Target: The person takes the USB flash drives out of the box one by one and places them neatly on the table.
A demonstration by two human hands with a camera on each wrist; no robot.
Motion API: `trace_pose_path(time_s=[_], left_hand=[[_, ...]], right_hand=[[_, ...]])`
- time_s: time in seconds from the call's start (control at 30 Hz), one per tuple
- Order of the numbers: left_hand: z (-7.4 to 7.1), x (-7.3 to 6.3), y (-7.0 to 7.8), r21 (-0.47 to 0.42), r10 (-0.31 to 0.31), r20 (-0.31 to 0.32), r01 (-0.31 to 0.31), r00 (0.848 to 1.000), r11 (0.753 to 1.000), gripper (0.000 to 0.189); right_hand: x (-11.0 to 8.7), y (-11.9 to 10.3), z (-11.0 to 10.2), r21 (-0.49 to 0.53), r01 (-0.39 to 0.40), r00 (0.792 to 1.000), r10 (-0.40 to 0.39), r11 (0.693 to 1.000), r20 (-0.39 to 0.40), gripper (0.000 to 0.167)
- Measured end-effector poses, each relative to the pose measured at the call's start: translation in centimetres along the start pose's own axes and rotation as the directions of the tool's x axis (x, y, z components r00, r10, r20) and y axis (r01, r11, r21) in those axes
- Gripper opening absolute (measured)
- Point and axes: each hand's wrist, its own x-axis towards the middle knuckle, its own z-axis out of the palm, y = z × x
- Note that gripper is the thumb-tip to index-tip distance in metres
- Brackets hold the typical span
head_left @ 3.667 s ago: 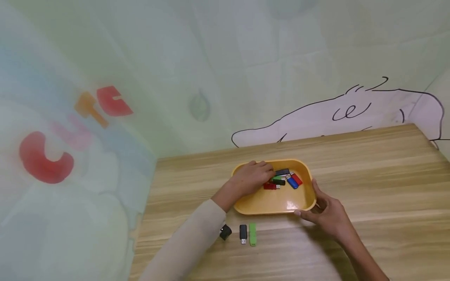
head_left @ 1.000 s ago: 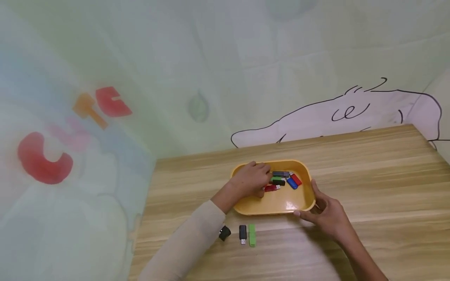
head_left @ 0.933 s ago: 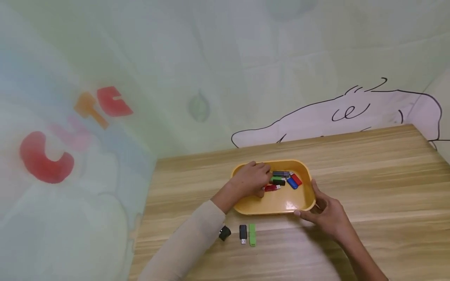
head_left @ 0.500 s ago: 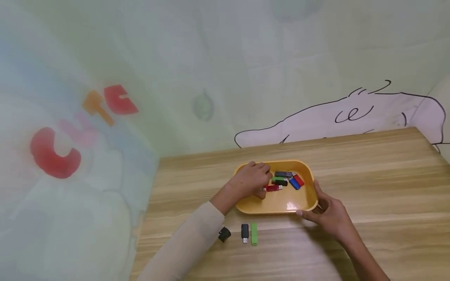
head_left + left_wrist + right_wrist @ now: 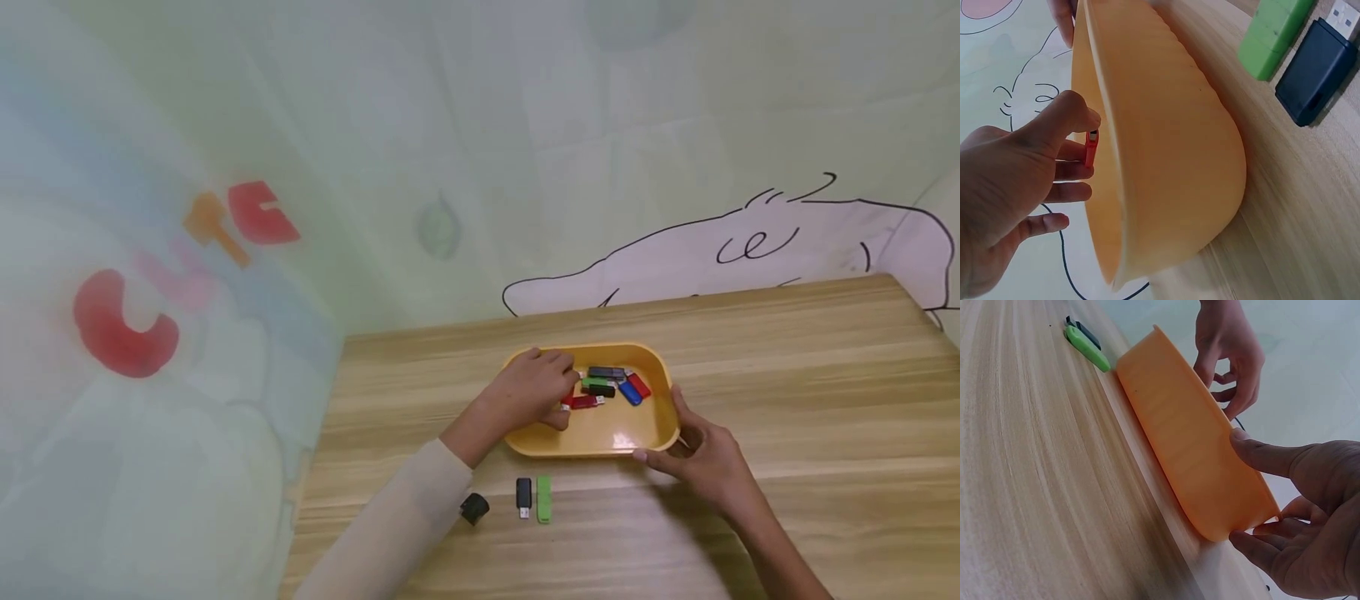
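Note:
My left hand (image 5: 528, 387) is inside a yellow-orange plastic basin (image 5: 588, 435). In the left wrist view, its thumb and fingers pinch a red USB stick (image 5: 1091, 149) near the basin's rim. Several other USB sticks lie on the basin floor: a dark grey one (image 5: 606, 372), a black one (image 5: 598, 391), a blue one (image 5: 630, 393), a bright red one (image 5: 639, 385) and a dark red one (image 5: 587, 402). My right hand (image 5: 708, 467) grips the basin's right end. Its thumb lies on the rim and its fingers are around the outer wall (image 5: 1179, 437).
On the wooden table (image 5: 787, 400), in front of the basin, a black USB stick (image 5: 523, 493) and a green one (image 5: 543, 500) lie side by side. Left of them, by the sleeve, is a small black object (image 5: 474, 508). A printed cloth (image 5: 525, 167) hangs behind the table.
My left hand has shifted slightly left in the basin, and the red USB stick now shows in its fingers. The dark red stick beside it has turned a little. The right hand keeps its hold.

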Motion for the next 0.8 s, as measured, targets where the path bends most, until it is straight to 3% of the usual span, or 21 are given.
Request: trace_pose_path(time_s=[0.47, 0.8], left_hand=[[-0.3, -1.8, 0.5, 0.017, 0.029, -0.152, -0.027, 0.988, 1.000, 0.042], [-0.5, -2.7, 0.7, -0.017, -0.001, -0.185, -0.002, 0.983, 1.000, 0.047]], right_hand=[[0.0, 0.1, 0.1, 0.007, -0.010, 1.000, 0.010, 1.000, -0.009, 0.112], [0.0, 0.0, 0.1, 0.010, 0.001, 1.000, -0.001, 1.000, -0.011, 0.112]])
